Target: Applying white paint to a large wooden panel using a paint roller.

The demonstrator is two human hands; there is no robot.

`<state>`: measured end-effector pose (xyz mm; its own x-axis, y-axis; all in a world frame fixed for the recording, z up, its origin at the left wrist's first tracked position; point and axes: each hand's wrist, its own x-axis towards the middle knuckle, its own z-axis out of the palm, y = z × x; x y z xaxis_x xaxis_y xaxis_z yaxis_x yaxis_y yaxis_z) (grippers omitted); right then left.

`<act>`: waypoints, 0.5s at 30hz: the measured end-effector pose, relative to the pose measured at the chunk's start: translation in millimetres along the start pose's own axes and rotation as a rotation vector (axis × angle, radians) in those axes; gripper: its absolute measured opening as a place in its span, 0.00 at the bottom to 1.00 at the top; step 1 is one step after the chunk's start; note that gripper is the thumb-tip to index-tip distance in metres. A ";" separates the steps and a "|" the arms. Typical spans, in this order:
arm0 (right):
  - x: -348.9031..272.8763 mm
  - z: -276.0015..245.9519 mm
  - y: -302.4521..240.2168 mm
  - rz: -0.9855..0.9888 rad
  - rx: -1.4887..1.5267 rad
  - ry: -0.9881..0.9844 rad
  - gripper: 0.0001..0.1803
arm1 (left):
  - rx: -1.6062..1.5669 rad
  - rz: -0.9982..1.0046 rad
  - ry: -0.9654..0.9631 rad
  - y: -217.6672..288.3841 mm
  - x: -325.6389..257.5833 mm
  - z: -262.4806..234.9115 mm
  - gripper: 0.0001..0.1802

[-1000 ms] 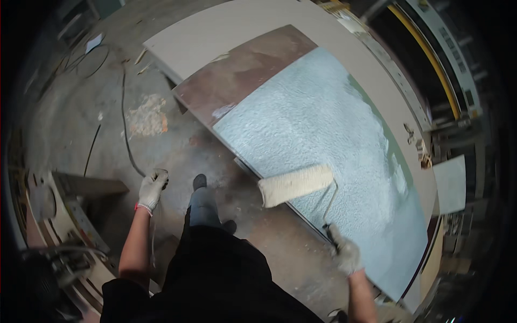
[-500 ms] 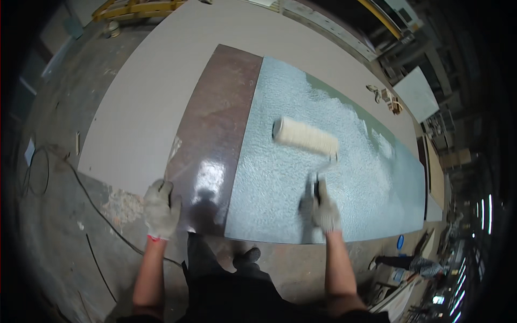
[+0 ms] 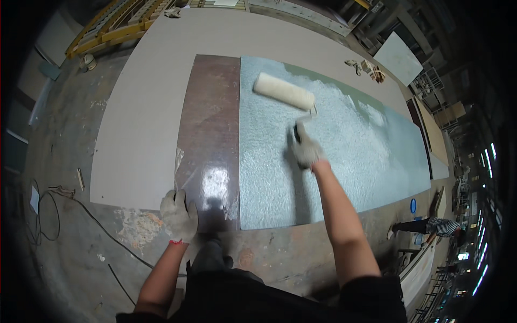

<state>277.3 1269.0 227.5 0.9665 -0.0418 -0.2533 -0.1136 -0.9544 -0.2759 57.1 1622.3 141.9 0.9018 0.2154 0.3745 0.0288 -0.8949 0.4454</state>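
My right hand [image 3: 308, 151], in a pale knit glove, is closed around the dark handle of a paint roller [image 3: 284, 91]. Its long cream sleeve lies across the upper left of a panel [image 3: 269, 177] with a wet, textured light-blue coat. Along that panel's far right edge runs a band of smoother, darker green [image 3: 344, 86]. To the left is a glossy brown strip [image 3: 207, 118] reflecting light. Beside the strip's near left corner is my gloved left hand [image 3: 179, 216], fingers apart with no tool in it; whether it touches the edge is unclear.
A large beige board [image 3: 140, 107] lies beneath and around the panel. On its far right are small wood pieces [image 3: 371, 70]. A cable [image 3: 102, 226] crosses the stained floor at left. Yellow-framed racks [image 3: 113, 32] stand at the back left. Another person [image 3: 431, 226] is at the right.
My right hand has pushed the roller away from me and a little left across the blue coat. The view has shifted; my left hand stays by the brown strip's near corner.
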 end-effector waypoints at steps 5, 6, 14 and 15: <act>-203.3 11.4 23.2 -0.015 0.015 -0.177 0.40 | 0.035 -0.032 -0.049 -4.2 2.5 -5.2 0.23; -238.8 15.1 39.7 -0.076 0.067 -0.144 0.40 | 0.026 -0.039 -0.067 -1.6 6.0 -4.7 0.23; -193.5 2.7 6.1 0.099 -0.110 -0.188 0.38 | -0.085 -0.002 -0.150 -10.6 4.8 -3.2 0.25; -157.5 7.1 0.2 0.101 -0.080 -0.128 0.37 | -0.084 0.007 -0.139 -12.6 0.6 -5.9 0.25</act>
<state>123.4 1277.5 260.8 0.9132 -0.1060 -0.3936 -0.1854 -0.9679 -0.1695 54.8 1636.0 141.3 0.9529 0.1477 0.2649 -0.0090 -0.8592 0.5116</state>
